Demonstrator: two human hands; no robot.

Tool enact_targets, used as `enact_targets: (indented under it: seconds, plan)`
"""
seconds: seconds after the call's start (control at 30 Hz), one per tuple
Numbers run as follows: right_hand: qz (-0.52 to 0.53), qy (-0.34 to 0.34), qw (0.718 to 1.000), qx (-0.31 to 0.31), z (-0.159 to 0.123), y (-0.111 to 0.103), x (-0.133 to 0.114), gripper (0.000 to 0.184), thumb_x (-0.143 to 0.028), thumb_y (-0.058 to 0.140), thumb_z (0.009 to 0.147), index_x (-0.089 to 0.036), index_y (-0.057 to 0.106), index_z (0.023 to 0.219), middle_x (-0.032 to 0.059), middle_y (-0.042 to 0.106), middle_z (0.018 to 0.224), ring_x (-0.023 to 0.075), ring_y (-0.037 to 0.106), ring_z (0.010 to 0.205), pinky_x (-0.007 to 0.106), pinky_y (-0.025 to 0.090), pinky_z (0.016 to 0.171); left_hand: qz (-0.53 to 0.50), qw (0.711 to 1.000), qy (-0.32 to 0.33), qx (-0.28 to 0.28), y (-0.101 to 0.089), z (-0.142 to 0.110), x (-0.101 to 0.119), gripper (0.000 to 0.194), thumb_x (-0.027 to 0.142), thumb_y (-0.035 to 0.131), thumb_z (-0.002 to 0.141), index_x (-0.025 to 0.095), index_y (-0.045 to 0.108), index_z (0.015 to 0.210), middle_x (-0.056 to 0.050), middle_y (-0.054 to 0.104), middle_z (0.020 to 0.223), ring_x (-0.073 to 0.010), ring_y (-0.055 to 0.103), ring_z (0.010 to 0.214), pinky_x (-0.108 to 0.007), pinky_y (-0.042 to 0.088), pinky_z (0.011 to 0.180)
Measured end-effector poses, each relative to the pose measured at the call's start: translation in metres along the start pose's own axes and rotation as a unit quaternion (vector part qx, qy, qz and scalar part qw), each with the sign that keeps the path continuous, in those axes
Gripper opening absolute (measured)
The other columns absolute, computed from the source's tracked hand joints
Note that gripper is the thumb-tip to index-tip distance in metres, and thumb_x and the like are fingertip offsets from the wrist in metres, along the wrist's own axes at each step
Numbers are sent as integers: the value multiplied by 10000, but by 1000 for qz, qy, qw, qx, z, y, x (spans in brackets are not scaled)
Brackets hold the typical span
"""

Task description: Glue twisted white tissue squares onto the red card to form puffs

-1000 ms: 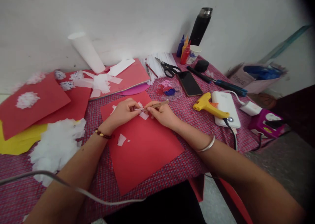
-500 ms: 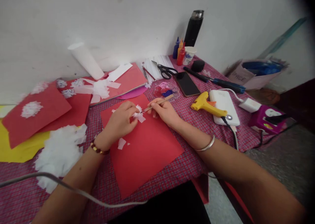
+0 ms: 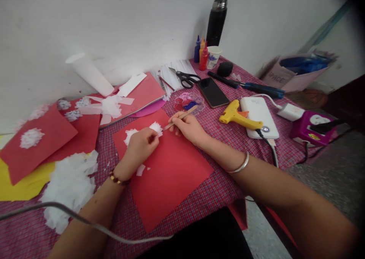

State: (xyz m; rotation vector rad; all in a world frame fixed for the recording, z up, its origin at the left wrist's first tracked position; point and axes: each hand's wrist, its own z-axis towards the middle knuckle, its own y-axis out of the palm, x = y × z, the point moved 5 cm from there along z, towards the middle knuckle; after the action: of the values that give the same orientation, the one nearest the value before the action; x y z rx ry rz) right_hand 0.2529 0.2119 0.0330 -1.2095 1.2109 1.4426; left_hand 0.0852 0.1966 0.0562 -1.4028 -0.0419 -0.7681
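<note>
White ruffled tissue-paper puff point(image 3: 156, 128) lies just beyond L hand point(image 3: 141, 146) — fingers curled, contents unclear; R hand point(image 3: 186, 128) grips slim tan wooden stick point(image 3: 189, 112), tip pointing left twd puff.

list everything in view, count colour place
wooden stick: one, tan, centre
large sheet: one, red, centre
tissue clumps: two, white, on large sheet
tissue pile: one, white, left
roll: one, white, far left
scissors: one, black, far centre
phone: one, black, near scissors
bottles: three; blue, orange, red; far side
cup: one, white, beside bottles
flask: one, black, behind cup
glue gun: one, yellow, right
power bank: one, white, right
socket block: one, purple, right
left hand: one, bare, centre
right hand: one, bare, centre
</note>
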Motion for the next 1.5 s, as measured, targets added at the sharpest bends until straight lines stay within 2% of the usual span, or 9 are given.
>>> enact_targets:
  seconds: [0.07,0.2,0.27,0.47,0.57,0.83,1.13,1.3,1.5]
  plan:
    - [11,-13,1000,-3,0,0,-1,155,-177,456,910,-163,567,802,-26,616,609,63,499,420,178,400,424,-154,980,-115,44,-7,2,-14,84,195,570,747,180,587,666,-3,612,593,-131,546,538,-241,395,521]
    - [10,-41,999,-23,-1,2,-3,155,-221,471,923,-163,582,832,-11,633,652,73,522,469,196,438,476,-410,867,-263,105,-15,3,-29,76,217,620,660,173,559,657,-1,635,564,-86,498,425,-192,337,417]
    - [-2,-45,998,-47,0,6,-1,150,-232,477,922,-167,592,850,0,644,699,81,544,522,203,462,511,-459,831,-291,117,-18,4,-31,108,199,647,622,171,550,659,4,633,546,-79,490,402,-181,335,394]
    - [-34,-71,996,-50,-2,8,-6,151,-256,498,910,-164,604,853,14,645,757,82,535,548,213,467,527,-506,804,-290,112,-22,3,-28,154,198,679,570,171,544,638,11,629,541,-79,497,409,-162,327,361]
    - [-1,-108,994,-20,-7,4,-17,183,-320,495,927,-171,601,916,15,663,773,78,527,534,219,459,525,-513,805,-282,102,-22,3,-22,141,192,685,569,166,552,606,10,621,527,-72,498,415,-158,329,373]
    - [-33,-163,983,-77,-17,16,-24,225,-349,483,948,-175,625,959,28,649,853,87,559,633,225,470,581,-530,806,-249,86,-17,4,-6,146,192,715,592,144,580,565,2,622,540,-72,545,482,-160,426,482]
    - [31,-95,994,-35,-17,13,-23,207,-376,563,901,-185,621,957,16,693,821,79,574,570,223,484,566,-570,775,-250,106,-19,3,-3,142,220,735,642,151,629,708,14,631,643,-99,605,573,-224,496,582]
    - [113,-44,992,-19,-16,14,-19,284,-424,689,799,-182,647,941,31,730,810,91,599,528,229,499,523,-534,813,-205,104,-21,0,9,144,221,777,645,165,687,742,-6,668,680,-111,598,616,-264,501,653]
    - [112,-10,994,8,-17,14,-18,397,-517,611,842,-160,627,671,17,648,588,74,518,448,198,418,443,-394,903,-117,125,-29,-5,29,40,215,735,734,181,717,743,-8,674,684,-136,609,669,-269,502,692]
